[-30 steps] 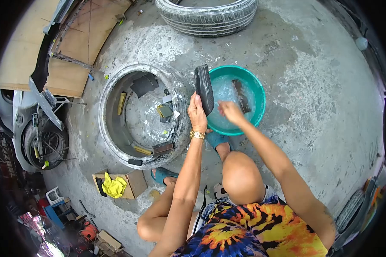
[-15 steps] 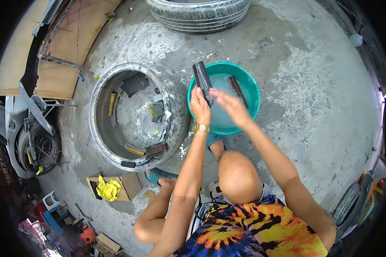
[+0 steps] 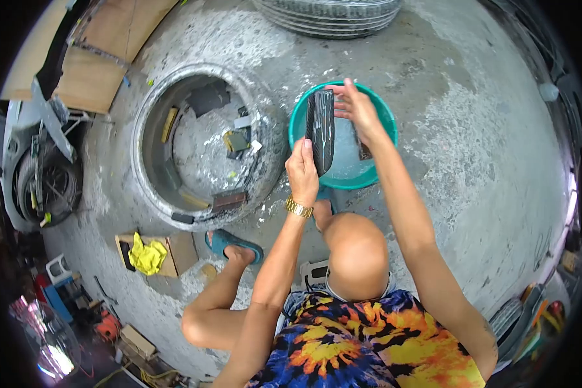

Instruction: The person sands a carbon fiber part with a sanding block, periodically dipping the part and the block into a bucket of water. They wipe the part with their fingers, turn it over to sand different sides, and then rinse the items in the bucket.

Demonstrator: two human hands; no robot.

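My left hand (image 3: 302, 169) is wrapped round the lower left side of a long black piece with a carbon-fibre-like weave (image 3: 321, 129). Wet, whitish streaks run along its glossy face. The piece stands lengthwise over the left part of a green basin (image 3: 393, 123). My right hand (image 3: 361, 111) is beside its upper right edge, fingers stretched out and spread, holding nothing. Cloudy water (image 3: 344, 169) fills the bottom of the basin. A dark brown strip (image 3: 365, 152) inside it is partly hidden behind my right wrist.
Left of the basin lies a tyre (image 3: 150, 187) with small blocks and dark sheets inside its ring. Another tyre (image 3: 330, 18) is at the top. A yellow cloth (image 3: 147, 254) rests on a wooden box (image 3: 183, 252) near my foot. Car parts (image 3: 26, 161) stand at the far left.
My left hand has turned the black piece more upright, showing its broad streaked face. My right hand has moved up and away from its lower end to beside its top. The view has shifted slightly.
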